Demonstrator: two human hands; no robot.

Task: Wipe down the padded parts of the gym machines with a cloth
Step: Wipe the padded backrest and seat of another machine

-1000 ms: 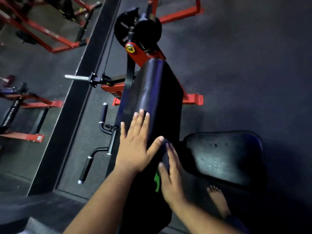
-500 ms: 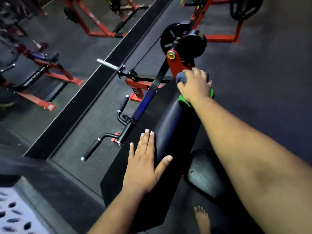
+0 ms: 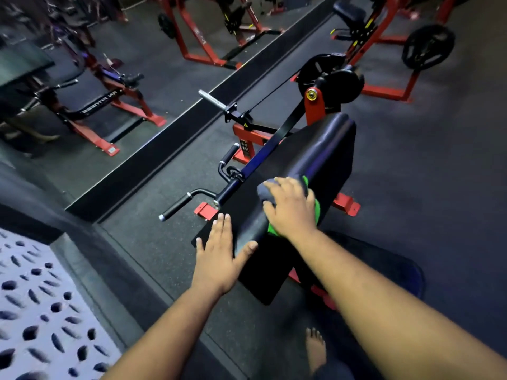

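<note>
Since half a second ago the right hand [image 3: 292, 208] has drawn the cloth [image 3: 315, 212] back from the far end of the arm pad [image 3: 315, 154], near the red pivot, to its near half; a second ago it was at the pad's near end, so this looks like the return stroke. Meanwhile the left hand [image 3: 219, 256] has stayed flat on the near-left slope of the pad, fingers straight and spread, thumb out, gripping nothing.

The right hand presses down on the cloth with fingers curled over its bunched dark-grey front; green fabric shows at the heel of the palm and beside the wrist. Whether the thumb pinches it I cannot tell.

My judgement: the cloth is light, soft and limp, so it is best kept wadded under the palm with the fingertips hooked over its leading fold, or it will trail and slip out. The pad's black covering looks smooth and slightly glossy along the ridge, so the cloth should glide easily. It seems firm, fixed to the red frame [image 3: 312, 105], and needs only bracing. The seat pad [image 3: 395, 270] lies low to the right, apparently still to wipe.
</note>
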